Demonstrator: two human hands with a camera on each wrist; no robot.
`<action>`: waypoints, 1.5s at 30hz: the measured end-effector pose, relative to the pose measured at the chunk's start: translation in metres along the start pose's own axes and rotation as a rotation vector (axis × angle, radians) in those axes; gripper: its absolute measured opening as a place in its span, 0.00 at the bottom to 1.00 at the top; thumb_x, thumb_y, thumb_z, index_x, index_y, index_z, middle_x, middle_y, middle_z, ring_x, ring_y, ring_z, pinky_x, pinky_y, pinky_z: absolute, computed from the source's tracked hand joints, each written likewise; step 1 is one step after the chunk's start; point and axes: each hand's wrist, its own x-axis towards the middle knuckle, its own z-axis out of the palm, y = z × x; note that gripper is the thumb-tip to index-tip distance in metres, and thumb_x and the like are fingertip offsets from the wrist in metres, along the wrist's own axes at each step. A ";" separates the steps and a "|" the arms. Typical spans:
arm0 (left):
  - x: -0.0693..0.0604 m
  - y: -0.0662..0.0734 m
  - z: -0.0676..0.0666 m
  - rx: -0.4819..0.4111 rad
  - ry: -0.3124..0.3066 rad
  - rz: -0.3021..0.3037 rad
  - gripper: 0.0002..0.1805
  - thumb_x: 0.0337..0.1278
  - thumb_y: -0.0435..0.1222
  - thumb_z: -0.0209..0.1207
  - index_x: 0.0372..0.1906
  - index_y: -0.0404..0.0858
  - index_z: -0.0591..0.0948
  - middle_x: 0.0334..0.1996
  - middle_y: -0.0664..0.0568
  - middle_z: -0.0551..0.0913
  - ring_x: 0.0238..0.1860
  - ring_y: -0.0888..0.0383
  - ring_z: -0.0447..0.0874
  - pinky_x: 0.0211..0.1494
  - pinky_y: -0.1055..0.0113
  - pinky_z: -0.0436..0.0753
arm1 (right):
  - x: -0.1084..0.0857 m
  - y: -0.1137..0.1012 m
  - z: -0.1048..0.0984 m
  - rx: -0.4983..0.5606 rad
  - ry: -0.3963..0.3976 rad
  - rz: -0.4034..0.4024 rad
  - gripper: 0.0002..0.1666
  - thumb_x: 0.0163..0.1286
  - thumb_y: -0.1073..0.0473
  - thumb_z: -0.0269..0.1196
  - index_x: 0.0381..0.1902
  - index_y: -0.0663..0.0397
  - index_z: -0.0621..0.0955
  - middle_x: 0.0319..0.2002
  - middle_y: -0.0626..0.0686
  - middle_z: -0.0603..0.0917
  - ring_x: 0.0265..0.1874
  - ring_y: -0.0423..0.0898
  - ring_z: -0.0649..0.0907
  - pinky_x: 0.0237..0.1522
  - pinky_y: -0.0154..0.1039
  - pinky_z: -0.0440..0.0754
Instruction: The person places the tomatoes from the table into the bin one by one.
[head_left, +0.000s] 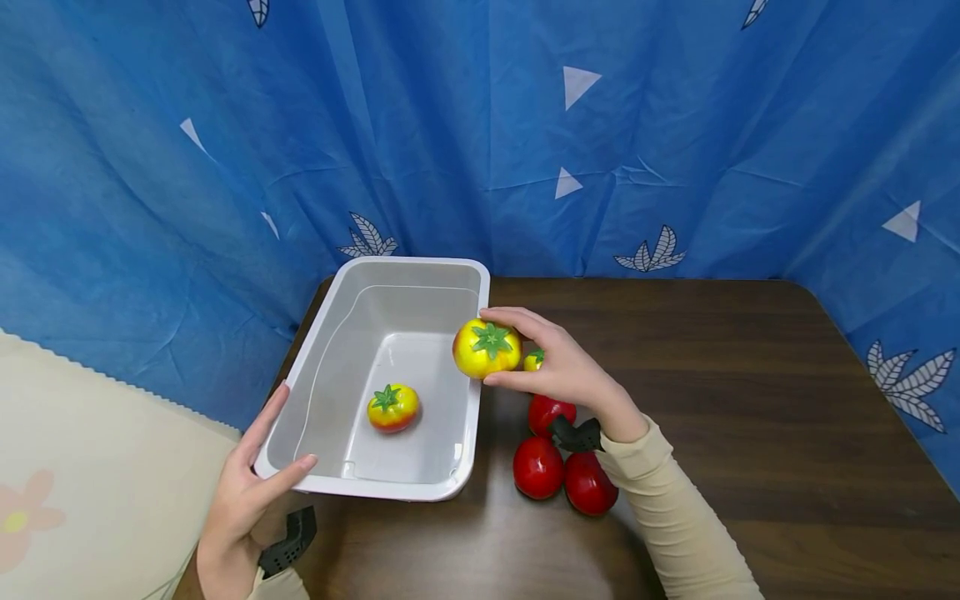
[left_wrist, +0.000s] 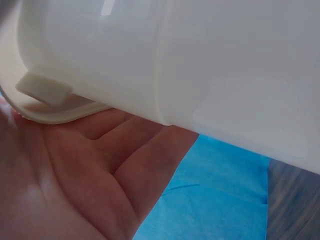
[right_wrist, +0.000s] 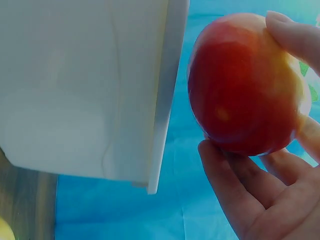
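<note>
A yellow-and-red tomato with a green leaf top (head_left: 486, 348) is pinched between the thumb and fingers of my right hand (head_left: 558, 367), at the right rim of a white bin (head_left: 474, 417). In the right wrist view the tomato's red underside (right_wrist: 240, 85) faces the camera, beside the bin's outer wall (right_wrist: 75, 90). My left hand (head_left: 243, 492) grips the bin's near left corner, thumb over the rim; in the left wrist view its palm (left_wrist: 100, 170) lies under the rim. Another yellow-and-red tomato (head_left: 393, 408) lies inside the bin.
Right of the bin, three red tomatoes (head_left: 537, 468) sit together on the dark wooden table (head_left: 712, 400), partly below my right wrist. Another yellow tomato (head_left: 533, 361) is partly hidden behind my right hand. A blue curtain (head_left: 450, 125) hangs along the table's back edge.
</note>
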 end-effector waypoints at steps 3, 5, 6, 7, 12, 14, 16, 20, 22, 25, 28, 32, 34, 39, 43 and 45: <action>0.000 0.001 0.000 0.007 0.006 -0.007 0.47 0.39 0.12 0.58 0.71 0.31 0.57 0.72 0.47 0.55 0.68 0.60 0.53 0.59 0.80 0.64 | 0.002 -0.002 0.004 0.004 -0.016 -0.005 0.41 0.53 0.56 0.72 0.64 0.45 0.70 0.61 0.44 0.71 0.56 0.42 0.71 0.50 0.38 0.77; 0.000 0.002 0.001 0.001 0.006 -0.014 0.47 0.40 0.12 0.58 0.71 0.32 0.57 0.72 0.48 0.54 0.68 0.59 0.53 0.58 0.80 0.64 | 0.003 -0.003 0.007 0.004 -0.023 -0.010 0.41 0.53 0.55 0.72 0.65 0.45 0.70 0.61 0.44 0.71 0.57 0.41 0.71 0.51 0.38 0.76; 0.000 0.002 0.001 -0.002 0.007 -0.017 0.47 0.40 0.12 0.58 0.71 0.32 0.57 0.72 0.47 0.54 0.67 0.59 0.54 0.58 0.80 0.65 | 0.003 -0.003 0.009 0.002 -0.026 -0.013 0.41 0.53 0.55 0.73 0.65 0.46 0.70 0.61 0.44 0.71 0.57 0.41 0.71 0.51 0.38 0.76; 0.000 0.002 0.001 -0.006 0.007 -0.020 0.47 0.40 0.12 0.58 0.71 0.32 0.57 0.72 0.48 0.54 0.67 0.59 0.54 0.58 0.80 0.65 | 0.003 -0.004 0.010 0.001 -0.029 -0.018 0.41 0.53 0.56 0.73 0.65 0.47 0.70 0.62 0.44 0.71 0.57 0.41 0.71 0.52 0.38 0.76; 0.000 0.002 0.001 0.000 0.010 -0.023 0.47 0.40 0.12 0.58 0.71 0.32 0.57 0.72 0.48 0.55 0.66 0.59 0.56 0.56 0.80 0.67 | 0.005 -0.005 0.018 -0.009 -0.051 -0.032 0.42 0.54 0.55 0.72 0.66 0.49 0.69 0.63 0.44 0.69 0.59 0.41 0.70 0.55 0.40 0.74; 0.000 0.001 0.000 0.003 0.008 -0.019 0.47 0.40 0.12 0.58 0.71 0.32 0.57 0.72 0.48 0.55 0.66 0.59 0.56 0.56 0.80 0.67 | 0.005 -0.006 0.020 -0.014 -0.059 -0.038 0.42 0.54 0.55 0.72 0.66 0.47 0.68 0.64 0.44 0.69 0.59 0.41 0.69 0.56 0.41 0.73; 0.000 0.000 0.000 0.000 0.003 -0.012 0.47 0.40 0.12 0.58 0.71 0.32 0.56 0.72 0.47 0.55 0.66 0.59 0.56 0.57 0.80 0.67 | 0.005 -0.007 0.023 -0.016 -0.065 -0.048 0.42 0.54 0.55 0.72 0.66 0.47 0.68 0.64 0.44 0.69 0.60 0.41 0.69 0.57 0.42 0.72; 0.000 0.000 0.000 -0.003 -0.003 -0.001 0.48 0.39 0.12 0.58 0.71 0.31 0.56 0.72 0.47 0.55 0.67 0.59 0.55 0.58 0.80 0.66 | 0.006 -0.009 0.028 -0.014 -0.069 -0.075 0.42 0.54 0.54 0.72 0.66 0.48 0.69 0.64 0.44 0.68 0.62 0.41 0.68 0.59 0.43 0.70; 0.000 0.001 0.000 -0.002 -0.001 -0.002 0.48 0.39 0.12 0.58 0.71 0.31 0.56 0.71 0.47 0.55 0.67 0.59 0.55 0.58 0.80 0.65 | 0.006 -0.010 0.030 0.006 -0.075 -0.096 0.42 0.54 0.55 0.72 0.66 0.49 0.69 0.65 0.45 0.68 0.62 0.42 0.68 0.58 0.42 0.71; 0.000 0.002 0.001 0.001 0.011 -0.017 0.47 0.39 0.12 0.59 0.71 0.33 0.57 0.71 0.48 0.56 0.67 0.59 0.55 0.58 0.80 0.65 | 0.006 -0.010 0.032 0.042 -0.084 -0.125 0.42 0.54 0.58 0.72 0.66 0.51 0.69 0.65 0.47 0.69 0.60 0.43 0.70 0.55 0.40 0.74; -0.001 0.003 0.001 0.005 0.015 -0.020 0.47 0.39 0.12 0.59 0.71 0.33 0.58 0.71 0.48 0.56 0.67 0.60 0.54 0.58 0.80 0.64 | 0.005 -0.010 0.033 0.062 -0.087 -0.137 0.41 0.54 0.60 0.71 0.66 0.53 0.69 0.64 0.49 0.69 0.59 0.46 0.72 0.53 0.38 0.75; 0.000 0.002 0.001 0.011 0.012 -0.012 0.47 0.39 0.12 0.59 0.71 0.32 0.57 0.71 0.48 0.56 0.67 0.60 0.54 0.59 0.80 0.63 | 0.004 -0.009 0.033 0.059 -0.082 -0.138 0.40 0.55 0.60 0.71 0.65 0.54 0.69 0.64 0.49 0.69 0.59 0.48 0.72 0.53 0.38 0.75; 0.000 0.002 0.000 0.015 0.013 -0.014 0.47 0.39 0.13 0.59 0.71 0.33 0.57 0.71 0.48 0.56 0.67 0.60 0.55 0.59 0.80 0.63 | 0.003 -0.009 0.032 0.058 -0.080 -0.136 0.40 0.55 0.60 0.71 0.65 0.54 0.69 0.64 0.49 0.69 0.59 0.49 0.72 0.54 0.39 0.75; 0.000 0.000 0.000 0.016 0.011 -0.005 0.47 0.39 0.12 0.59 0.71 0.32 0.57 0.71 0.48 0.56 0.67 0.60 0.55 0.59 0.80 0.64 | -0.001 -0.008 0.029 0.037 -0.071 -0.127 0.40 0.56 0.57 0.71 0.65 0.52 0.69 0.64 0.47 0.69 0.59 0.45 0.72 0.54 0.39 0.75; 0.000 0.000 0.001 0.013 0.010 0.002 0.47 0.39 0.12 0.58 0.71 0.31 0.57 0.71 0.47 0.56 0.68 0.60 0.53 0.60 0.80 0.62 | -0.004 -0.006 0.026 0.028 -0.061 -0.119 0.39 0.56 0.57 0.70 0.65 0.51 0.69 0.64 0.47 0.69 0.59 0.42 0.72 0.53 0.37 0.75; 0.000 0.000 0.000 0.015 0.012 0.005 0.47 0.39 0.12 0.59 0.71 0.31 0.57 0.71 0.48 0.56 0.68 0.60 0.53 0.60 0.80 0.62 | -0.006 -0.006 0.023 0.027 -0.052 -0.112 0.39 0.56 0.58 0.70 0.65 0.50 0.69 0.64 0.47 0.69 0.59 0.42 0.71 0.54 0.38 0.75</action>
